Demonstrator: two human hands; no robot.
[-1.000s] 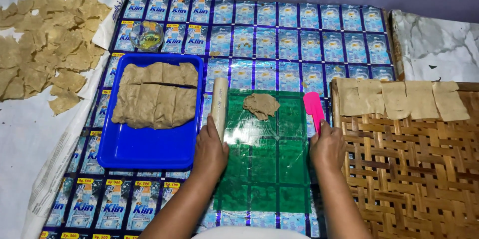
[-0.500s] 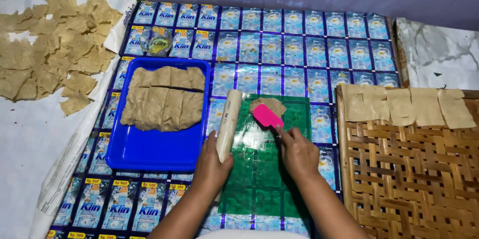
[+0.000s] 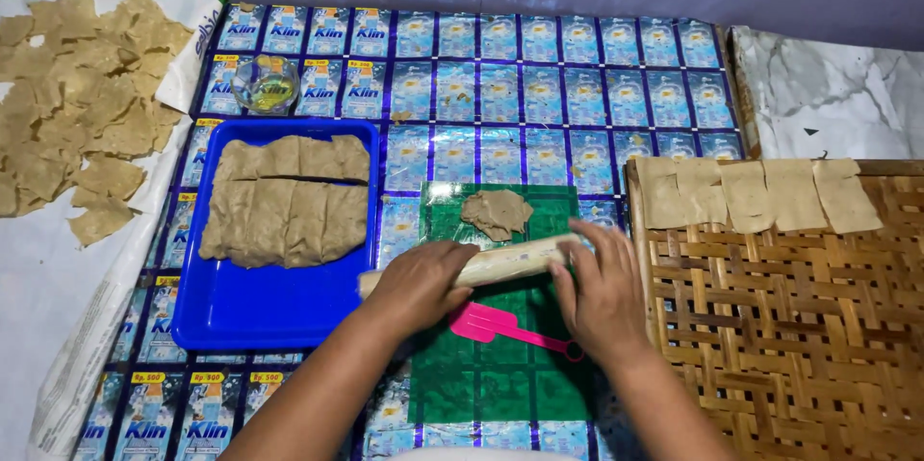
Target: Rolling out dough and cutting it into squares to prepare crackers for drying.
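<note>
Both hands are gripping a pale rolling pin point(image 3: 500, 262) lying crosswise on a green mat point(image 3: 500, 394), the left hand point(image 3: 416, 283) curled over its left end and the right hand point(image 3: 602, 293) wrapped around its right end. A flat dough piece point(image 3: 497, 213) is sitting just beyond the pin, near the mat's far edge. A pink scraper point(image 3: 500, 328) is lying between the hands.

Rolling pin point(image 3: 505, 262): middle and both ends covered by left hand point(image 3: 419, 283) and right hand point(image 3: 602, 293). Pink scraper point(image 3: 496, 326): blade partly under left hand. Woven tray point(image 3: 799, 345) cut off at right and bottom edges. Dough pieces point(image 3: 77, 115) run off the left edge.
</note>
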